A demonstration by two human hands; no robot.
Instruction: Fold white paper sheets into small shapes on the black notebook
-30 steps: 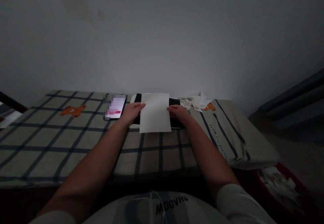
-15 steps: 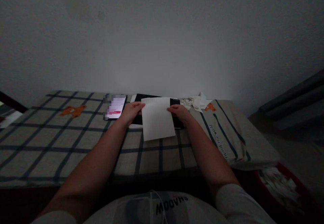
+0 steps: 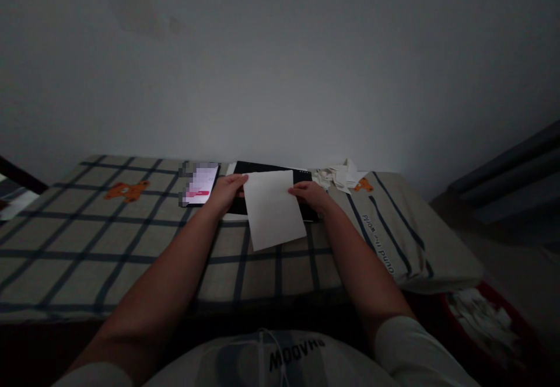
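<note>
A white sheet of paper [image 3: 275,212] is stretched between my two hands, its lower edge tilted. My left hand [image 3: 227,191] pinches its upper left corner between thumb and fingers. On the opposite side, my right hand [image 3: 310,194] pinches the right edge a little below the top. Behind and under the sheet lies a flat black object [image 3: 301,175], partly hidden by the paper and my hands; a pale edge shows beneath it. What that object is, I cannot tell.
A tablet or phone with a lit screen [image 3: 203,182] lies left of my left hand. Crumpled paper scraps [image 3: 339,175] are heaped to the right. A checked cloth [image 3: 131,241] covers the table against the wall. On the floor at right, a red bin [image 3: 520,323] holds more paper.
The paper has tilted slightly, its lower edge shifting down and to the right. Its upper left corner and my left hand have moved a little left. My right hand has stayed nearly still.
</note>
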